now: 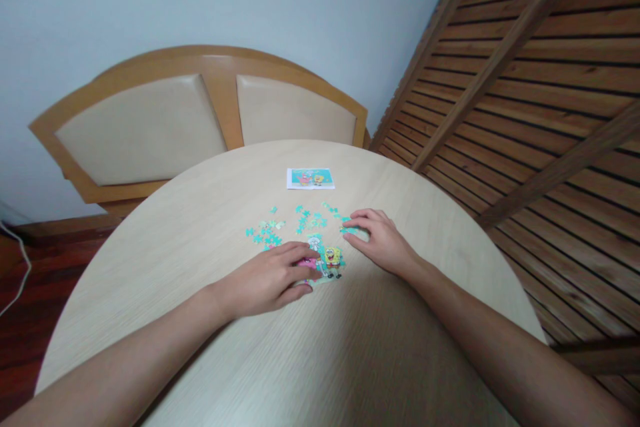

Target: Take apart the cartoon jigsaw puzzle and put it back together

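A partly assembled jigsaw puzzle with cartoon figures lies flat in the middle of the round table. My left hand rests over its left part, fingers stretched out and slightly apart, covering some of the picture. To the upper right of the puzzle, my right hand is low over a few loose teal puzzle pieces. Thumb and fingers there are apart, with the pieces between and under the fingertips; whether they touch is unclear. More loose pieces are scattered beyond my left hand, and others behind the puzzle.
A printed reference picture lies farther back on the pale wooden table. Behind the table stands a padded wooden bench back against the wall. A slatted wooden screen rises on the right, and a white cable hangs at left.
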`<action>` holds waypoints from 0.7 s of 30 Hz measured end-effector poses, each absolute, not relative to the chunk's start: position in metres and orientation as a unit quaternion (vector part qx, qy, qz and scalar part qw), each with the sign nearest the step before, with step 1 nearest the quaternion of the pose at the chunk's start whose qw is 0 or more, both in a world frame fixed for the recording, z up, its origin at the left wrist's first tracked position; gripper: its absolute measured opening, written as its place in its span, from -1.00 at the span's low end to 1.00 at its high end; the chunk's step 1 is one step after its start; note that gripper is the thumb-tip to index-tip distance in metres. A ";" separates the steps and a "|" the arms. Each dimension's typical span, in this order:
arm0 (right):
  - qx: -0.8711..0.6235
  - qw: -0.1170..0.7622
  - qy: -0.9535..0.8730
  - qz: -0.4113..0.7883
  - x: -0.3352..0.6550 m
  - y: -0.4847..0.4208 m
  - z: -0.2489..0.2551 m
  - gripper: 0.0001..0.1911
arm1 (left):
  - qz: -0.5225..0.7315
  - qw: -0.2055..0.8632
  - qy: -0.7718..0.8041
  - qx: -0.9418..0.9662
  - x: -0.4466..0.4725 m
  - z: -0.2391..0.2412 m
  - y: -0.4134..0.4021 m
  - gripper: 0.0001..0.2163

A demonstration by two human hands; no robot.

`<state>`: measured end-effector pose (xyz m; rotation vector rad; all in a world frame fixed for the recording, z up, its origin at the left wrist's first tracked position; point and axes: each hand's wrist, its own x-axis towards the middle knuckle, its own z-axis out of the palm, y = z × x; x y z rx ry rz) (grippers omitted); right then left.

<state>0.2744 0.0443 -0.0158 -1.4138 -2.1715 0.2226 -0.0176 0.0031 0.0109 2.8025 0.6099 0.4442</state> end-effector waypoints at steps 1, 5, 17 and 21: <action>-0.522 0.264 -0.807 0.083 0.273 0.044 -0.016 -0.77 | 0.149 0.120 0.209 0.959 -0.018 0.011 0.003 -0.77; -0.514 0.249 -0.816 0.091 0.274 0.042 -0.012 -0.80 | 0.154 0.124 0.209 0.958 -0.017 0.011 0.003 -0.78; -0.479 0.190 -0.843 0.157 0.283 0.031 -0.002 -0.85 | 0.131 0.117 0.192 0.965 -0.020 0.018 0.005 -0.80; -0.467 0.190 -0.849 0.156 0.283 0.030 -0.002 -0.86 | 0.130 0.128 0.187 0.965 -0.020 0.023 0.003 -0.81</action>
